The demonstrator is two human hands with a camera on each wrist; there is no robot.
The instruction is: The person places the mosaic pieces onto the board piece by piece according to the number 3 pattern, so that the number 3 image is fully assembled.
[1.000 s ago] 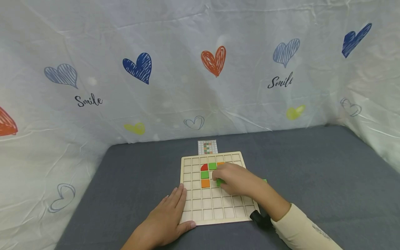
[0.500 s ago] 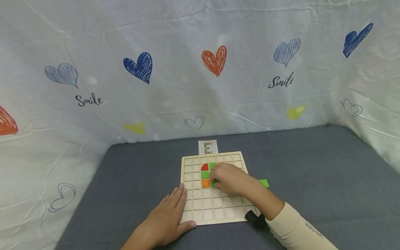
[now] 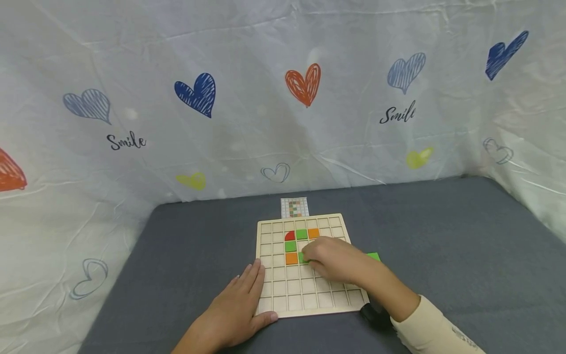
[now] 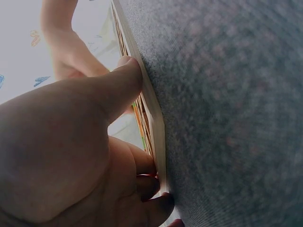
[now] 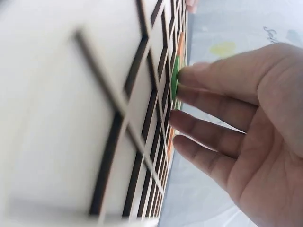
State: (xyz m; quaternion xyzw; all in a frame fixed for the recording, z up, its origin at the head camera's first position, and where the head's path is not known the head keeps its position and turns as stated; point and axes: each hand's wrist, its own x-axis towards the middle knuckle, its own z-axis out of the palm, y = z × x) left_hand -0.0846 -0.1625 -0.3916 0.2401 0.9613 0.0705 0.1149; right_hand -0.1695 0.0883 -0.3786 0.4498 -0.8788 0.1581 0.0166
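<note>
A pale wooden grid board [image 3: 295, 301] lies on the grey table. My left hand [image 3: 232, 307] rests flat at its left edge, fingers straight along the side and thumb on the near edge. Over the board's middle, my right hand [image 3: 338, 260] pinches a green square tile [image 5: 174, 78] with thumb and index finger, at the cell right of an orange tile [image 3: 291, 258]. Above that orange tile sit another green tile [image 3: 290, 246] and a red rounded tile [image 3: 290, 236]. The top row continues with a green tile [image 3: 301, 234] and an orange tile [image 3: 313, 233].
A small printed pattern card [image 3: 295, 207] lies just beyond the board's far edge. Green material [image 3: 374, 256] shows at the board's right, partly behind the right forearm. A black object [image 3: 373, 314] sits under the right wrist. A heart-printed white curtain [image 3: 247, 128] hangs behind the table.
The right hand moved left with the green tile to the cell beside the orange one, then shifted slightly back toward the right, uncovering the top-row orange tile. The left hand stayed put.
</note>
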